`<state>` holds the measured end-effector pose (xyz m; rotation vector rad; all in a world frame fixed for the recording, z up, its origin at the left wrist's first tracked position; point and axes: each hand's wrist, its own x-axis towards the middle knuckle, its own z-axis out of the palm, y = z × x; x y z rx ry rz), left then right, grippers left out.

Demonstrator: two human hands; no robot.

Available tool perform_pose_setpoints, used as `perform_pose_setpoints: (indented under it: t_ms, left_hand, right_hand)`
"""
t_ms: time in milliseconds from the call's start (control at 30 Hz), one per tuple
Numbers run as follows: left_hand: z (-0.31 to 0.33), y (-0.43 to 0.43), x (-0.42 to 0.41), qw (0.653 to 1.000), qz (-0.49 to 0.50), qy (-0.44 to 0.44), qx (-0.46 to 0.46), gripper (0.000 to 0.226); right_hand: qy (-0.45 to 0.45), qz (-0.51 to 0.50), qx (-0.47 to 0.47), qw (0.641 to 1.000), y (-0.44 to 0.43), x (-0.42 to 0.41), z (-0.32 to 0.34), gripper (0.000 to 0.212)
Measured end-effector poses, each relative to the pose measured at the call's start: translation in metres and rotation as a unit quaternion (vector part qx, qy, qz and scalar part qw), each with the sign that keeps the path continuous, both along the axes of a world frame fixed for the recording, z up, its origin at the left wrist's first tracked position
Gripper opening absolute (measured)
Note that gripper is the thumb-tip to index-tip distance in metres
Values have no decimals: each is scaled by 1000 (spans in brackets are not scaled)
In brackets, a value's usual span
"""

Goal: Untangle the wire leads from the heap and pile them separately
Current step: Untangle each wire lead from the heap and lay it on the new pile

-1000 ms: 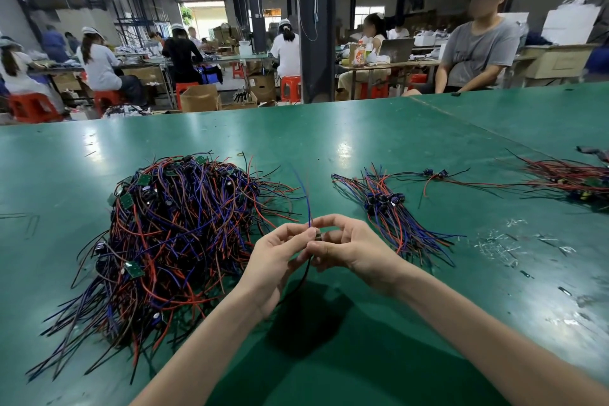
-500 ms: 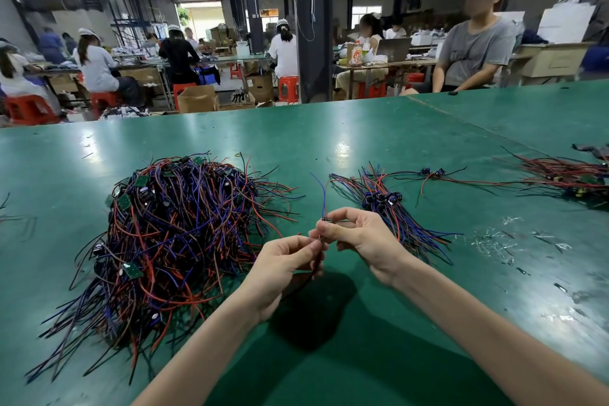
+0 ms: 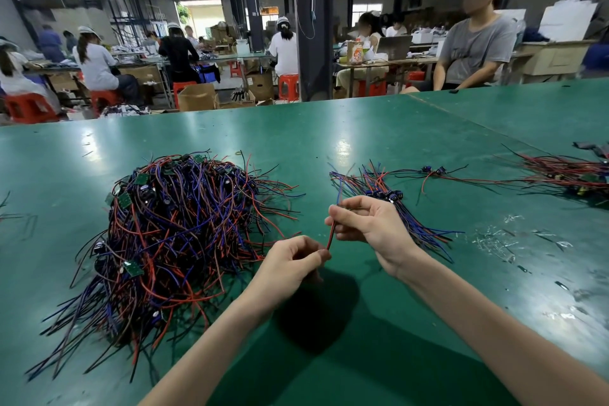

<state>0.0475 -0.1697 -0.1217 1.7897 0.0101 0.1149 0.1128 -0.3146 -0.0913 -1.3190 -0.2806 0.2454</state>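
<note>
A big tangled heap (image 3: 171, 234) of red, blue and black wire leads with small green boards lies on the green table (image 3: 329, 356), left of centre. A smaller sorted pile (image 3: 389, 189) of leads lies to the right of it, partly behind my right hand. Between my hands runs one wire lead (image 3: 331, 236), red in the span, with a blue end sticking up above my right fingers. My left hand (image 3: 293, 265) pinches its lower end. My right hand (image 3: 365, 224) pinches it higher up, just in front of the sorted pile.
Another bunch of red and black leads (image 3: 570, 175) lies at the far right. Clear plastic scraps (image 3: 514, 237) are scattered right of the sorted pile. Beyond the table's far edge several people sit at other workbenches.
My hands have drawn apart: the right rose toward the sorted pile and the left dropped nearer me, stretching the lead between them.
</note>
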Motion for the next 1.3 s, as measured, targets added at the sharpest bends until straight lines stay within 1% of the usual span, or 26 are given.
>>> perform_pose_setpoints:
  t_ms: [67,133,200,300,367,533,700,833,933,1000,1067,1133,1300]
  left_hand:
    - [-2,0,0,1000,-6,8,4,17]
    - [-3,0,0,1000,-6,12,-16,18]
    - [-3,0,-1,999,-2,14,-35,19]
    - [-4,-1,-1,999,0,7,-39,20]
    - [-3,-3,-2,999,2,5,-43,20]
    - [-2,-5,-3,996,-1,19,-86,15]
    - [-3,-7,-4,996,0,31,-81,13]
    - [-3,-6,-6,994,-13,33,-101,10]
    - [-3,-5,-5,994,-7,40,-100,12]
    - [-4,-3,-5,996,11,49,-69,15]
    - [-5,-1,-5,997,22,67,-33,25]
    - [-5,0,-5,995,20,86,-47,31]
    - [-3,-3,-6,995,47,79,-49,26]
  right_hand:
    - [13,-15,13,1000,-3,4,1,15]
    - [19,-13,16,1000,-5,6,2,15]
    - [21,10,15,1000,-6,8,1,15]
    - [23,43,2,999,-7,8,1,23]
    - [20,45,4,999,-7,8,0,26]
    - [7,-8,20,1000,-6,9,-1,26]
    - [11,-86,62,994,-9,16,1,27]
    - [5,-130,80,988,-13,23,1,26]
    - [2,-147,78,986,-13,25,-1,28]
    - [3,-153,81,985,-13,26,-2,28]
    - [9,-157,91,983,-14,28,-2,27]
    - [21,-156,105,982,-16,29,-2,27]
    - [41,-142,120,982,-16,28,-4,31]
